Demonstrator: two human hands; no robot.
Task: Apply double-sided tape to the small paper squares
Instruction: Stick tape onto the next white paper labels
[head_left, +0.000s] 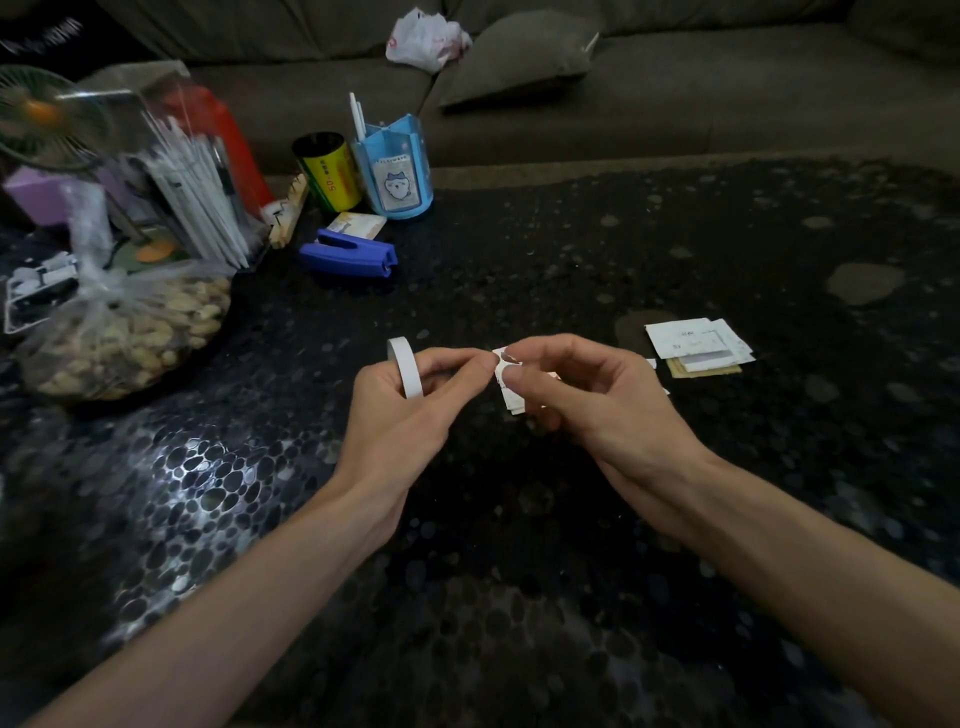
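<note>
Above the middle of the dark pebble-patterned table (519, 519), my left hand (405, 410) grips a white roll of double-sided tape (406, 371), its fingers passing through the ring. Its fingertips reach right to a small white paper square (511, 397). My right hand (576, 395) pinches that paper square between thumb and forefinger, with more small pieces tucked under its fingers. The two hands meet at the paper's top edge. A pile of other paper squares (696, 345) lies flat on the table to the right.
At the left stand a bag of peanuts (124, 338), a clear container of white sticks (192, 176), a blue stapler (348, 253), a yellow can (330, 171) and a blue pen holder (395, 166). A grey sofa (623, 78) with a cushion runs behind the table.
</note>
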